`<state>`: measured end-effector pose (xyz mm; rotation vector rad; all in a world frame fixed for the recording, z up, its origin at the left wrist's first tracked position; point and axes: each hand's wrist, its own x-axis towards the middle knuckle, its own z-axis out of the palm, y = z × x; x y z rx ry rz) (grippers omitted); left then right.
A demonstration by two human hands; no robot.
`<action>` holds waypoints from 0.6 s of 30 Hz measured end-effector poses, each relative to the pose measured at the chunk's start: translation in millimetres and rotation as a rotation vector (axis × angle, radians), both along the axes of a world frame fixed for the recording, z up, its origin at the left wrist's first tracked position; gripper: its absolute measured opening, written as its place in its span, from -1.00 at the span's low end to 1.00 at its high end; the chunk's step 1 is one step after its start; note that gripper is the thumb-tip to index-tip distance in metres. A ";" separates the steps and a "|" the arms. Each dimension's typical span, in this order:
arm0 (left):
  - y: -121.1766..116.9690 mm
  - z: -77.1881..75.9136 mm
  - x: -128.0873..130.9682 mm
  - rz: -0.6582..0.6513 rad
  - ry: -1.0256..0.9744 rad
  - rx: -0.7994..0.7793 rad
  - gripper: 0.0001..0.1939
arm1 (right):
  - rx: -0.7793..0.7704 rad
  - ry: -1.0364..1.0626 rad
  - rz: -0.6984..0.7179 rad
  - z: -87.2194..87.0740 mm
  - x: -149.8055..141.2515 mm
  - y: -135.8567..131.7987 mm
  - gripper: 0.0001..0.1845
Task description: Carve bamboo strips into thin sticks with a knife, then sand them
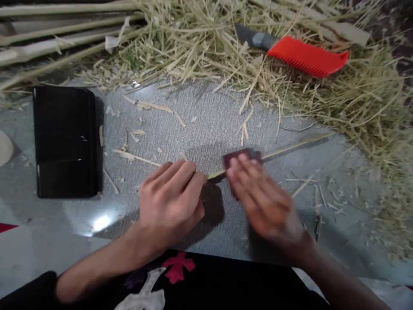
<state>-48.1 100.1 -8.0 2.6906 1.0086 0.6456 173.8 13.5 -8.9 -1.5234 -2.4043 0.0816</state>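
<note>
A thin, pale yellow-green strip (297, 146) of fibrous plant material slants across the middle of the frame, its far end reaching the edge of the straw at the right. The left hand (171, 191), at the centre, is curled into a loose fist, knuckles up, pinching the strip where it emerges beside the thumb. Just right of it, the right hand (261, 193) lays its fingers straight and close together on a flat, dark maroon pad (235, 157) with squared corners, which covers part of the strip. The right thumb is hidden and the hand slightly blurred, so it cannot be told whether it grips from beneath.

Both hands work over a silver-grey surface (200, 107) with a fine, fabric-like grain and a glossy sheen, bright glare showing at the lower left. Curled, papery shavings (155, 106) are scattered over it. A smooth, shiny black rectangular object (66, 120) with rounded corners lies at the left. Long, straight pale stalks (64, 43) run in from the upper left towards a tangled heap of dry, wiry straw (190, 38), which spreads along the top and down the right side. On the heap, at the upper right, rests a tool (306, 56) with a bright red, ridged part and a narrower dark grey one.
</note>
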 end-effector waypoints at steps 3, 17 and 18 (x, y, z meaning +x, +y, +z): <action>-0.1 0.2 -1.2 0.006 -0.010 -0.005 -0.73 | -0.029 0.003 -0.002 1.1 2.1 -1.7 -0.20; -1.2 -0.5 -1.2 -0.007 -0.019 0.004 -0.74 | 0.031 -0.135 -0.174 3.7 8.4 -2.6 -0.26; -1.2 0.2 -2.9 -0.011 -0.004 -0.008 -0.73 | 0.015 -0.091 -0.090 3.5 5.9 -2.1 -0.23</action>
